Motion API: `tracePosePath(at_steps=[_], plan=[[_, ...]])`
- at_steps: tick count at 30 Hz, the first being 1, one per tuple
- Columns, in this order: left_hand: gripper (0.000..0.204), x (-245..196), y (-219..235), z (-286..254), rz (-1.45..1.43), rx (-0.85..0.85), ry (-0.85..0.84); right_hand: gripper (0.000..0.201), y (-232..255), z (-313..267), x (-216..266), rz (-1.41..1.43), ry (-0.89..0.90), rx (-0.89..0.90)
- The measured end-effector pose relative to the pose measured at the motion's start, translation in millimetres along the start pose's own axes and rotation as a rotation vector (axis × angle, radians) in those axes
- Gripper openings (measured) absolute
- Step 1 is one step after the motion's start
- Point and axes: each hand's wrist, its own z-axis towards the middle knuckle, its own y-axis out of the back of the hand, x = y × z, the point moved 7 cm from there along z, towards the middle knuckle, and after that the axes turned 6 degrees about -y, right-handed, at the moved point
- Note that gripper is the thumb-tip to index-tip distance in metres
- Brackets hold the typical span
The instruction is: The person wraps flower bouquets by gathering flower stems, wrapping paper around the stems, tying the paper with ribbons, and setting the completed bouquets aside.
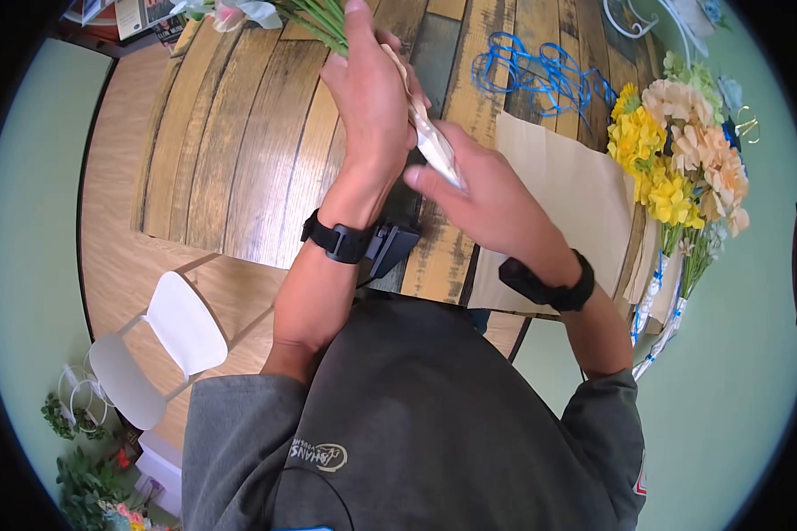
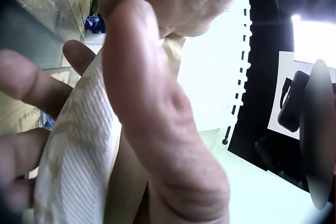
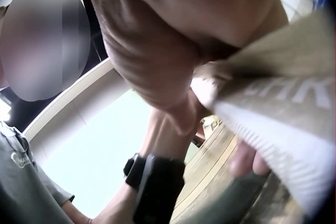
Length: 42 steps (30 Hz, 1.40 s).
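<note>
Green stems (image 1: 321,25) run up from my left hand (image 1: 367,106) at the top of the head view. A tan-and-white patterned wrap (image 1: 434,146) slants down from them between my hands. My left hand grips the wrap (image 2: 84,145), its thumb in front and several fingers on the far side in the left wrist view. My right hand (image 1: 496,199) holds the wrap's lower end between thumb and fingers. In the right wrist view the wrap (image 3: 289,113) spreads out beside my right hand (image 3: 184,29); its inner fingers are partly hidden.
Tangled blue ribbon (image 1: 540,75) and brown paper sheets (image 1: 558,195) lie on the wooden table (image 1: 266,168). Yellow flowers (image 1: 638,137) and peach flowers (image 1: 708,159) are at the right edge. A white chair (image 1: 186,323) stands at the lower left, with pink-white blooms (image 1: 230,16) at the top.
</note>
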Motion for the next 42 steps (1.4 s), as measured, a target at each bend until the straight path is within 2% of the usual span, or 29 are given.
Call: tracePosePath(at_steps=[1, 3, 4, 6, 7, 9, 10, 11, 12, 13, 15, 16, 18, 21, 23, 24, 25, 26, 28, 30, 34, 38, 40, 41, 42], plan=[[0.048, 2, 1, 1, -0.015, -0.016, -0.003, 0.053, -7, 1, -1, 0.002, -0.002, 0.0], [0.047, 5, 3, 3, -0.027, -0.033, -0.008, 0.04, -5, 1, -3, -0.255, 0.046, -0.271], [0.047, 6, 5, 4, -0.037, -0.047, -0.005, 0.04, -9, 2, -5, -0.252, 0.05, -0.271], [0.046, 8, 10, 5, -0.038, -0.057, 0.001, 0.035, -9, -2, 3, -0.285, 0.202, -0.378], [0.047, 12, 11, 8, -0.145, -0.039, 0.045, 0.035, -8, -1, 4, -0.282, 0.204, -0.382], [0.047, 8, 14, 7, -0.249, -0.023, 0.088, 0.03, -11, 1, 2, -0.073, 0.149, -0.222], [0.05, 1, 10, 3, -0.404, 0.08, 0.105, 0.03, -6, -2, 8, -0.071, 0.151, -0.22], [0.054, -8, 6, 1, -0.559, 0.184, 0.117, 0.03, -5, -4, 13, -0.014, 0.114, -0.117], [0.054, -10, 6, 0, -0.686, 0.378, 0.142, 0.031, -7, -4, 14, 0.043, 0.077, -0.013], [0.054, -6, 12, 1, -0.681, 0.375, 0.138, 0.031, -7, -4, 13, 0.047, 0.082, -0.009], [0.056, -14, 2, -9, -0.996, 0.705, 0.195, 0.033, -21, -7, 16, 0.263, 0.131, 0.197], [0.055, -14, 2, -12, -1.04, 0.755, 0.21, 0.033, -19, -8, 19, 0.266, 0.129, 0.198], [0.054, -14, 3, -8, -1.002, 0.744, 0.2, 0.035, -28, -14, 19, 0.698, -0.099, 0.422], [0.045, -18, 5, -6, -0.904, 0.743, 0.13, 0.037, -28, -15, 5, 0.591, -0.162, 0.38], [0.043, -18, 13, 4, -0.704, 0.564, 0.097, 0.037, -31, -21, 0, 0.567, -0.195, 0.39], [0.04, -22, 15, 5, -0.623, 0.464, 0.068, 0.037, -28, -19, -6, 0.39, -0.12, 0.268], [0.04, -24, 13, 3, -0.626, 0.464, 0.067, 0.039, -23, -19, -7, 0.211, -0.043, 0.146], [0.039, -23, 15, 4, -0.576, 0.407, 0.068, 0.039, -24, -20, -7, 0.209, -0.044, 0.144], [0.039, -24, 14, 2, -0.529, 0.357, 0.074, 0.037, -12, -22, -4, -0.061, -0.037, -0.099], [0.037, -28, 19, 4, -0.407, 0.219, -0.001, 0.037, -11, -26, -9, -0.139, -0.031, -0.168], [0.039, -33, 21, 2, -0.361, 0.162, -0.031, 0.037, -10, -30, -11, -0.257, -0.002, -0.286], [0.041, -33, 17, -1, -0.303, 0.115, 0.004, 0.036, -9, -29, -14, -0.256, -0.005, -0.274], [0.041, -32, 18, -1, -0.292, 0.098, 0.01, 0.038, -12, -28, -23, -0.115, -0.104, -0.088], [0.042, -31, 17, -2, -0.32, 0.116, 0.032, 0.038, -5, -28, -22, -0.121, -0.095, -0.089], [0.042, -30, 15, -2, -0.348, 0.135, 0.054, 0.043, -10, -29, -24, 0.032, -0.133, 0.142]])
